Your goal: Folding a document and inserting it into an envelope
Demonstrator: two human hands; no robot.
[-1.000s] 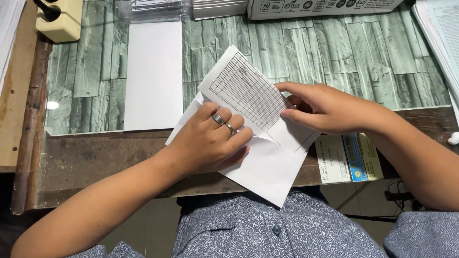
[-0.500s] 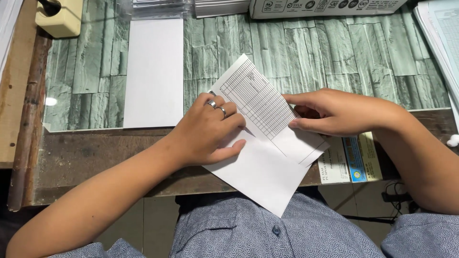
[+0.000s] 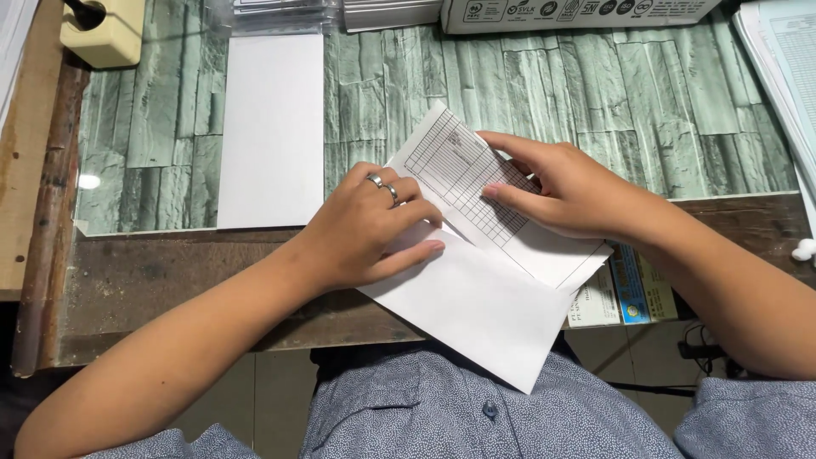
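Note:
A white envelope point(image 3: 484, 310) lies slanted over the desk's front edge. A folded sheet with a printed grid point(image 3: 455, 166) sticks out of its open top. My left hand point(image 3: 365, 225), with two rings, presses flat on the envelope's left part and holds it down. My right hand point(image 3: 557, 187) lies on the grid sheet, its fingers pinching and pushing the paper towards the envelope. Most of the sheet's lower half is hidden under my hands and the envelope.
A stack of white envelopes point(image 3: 272, 127) lies to the left on the green stone-patterned desk cover point(image 3: 680, 102). A beige socket block point(image 3: 102, 30) sits at the far left, a cardboard box point(image 3: 578, 13) at the back, papers point(image 3: 786, 59) at the right edge. Stickers point(image 3: 637, 285) mark the wooden desk front.
The grid sheet has slid deeper into the envelope. My right hand moved left and up onto the sheet. The envelope shifted slightly right under my left hand.

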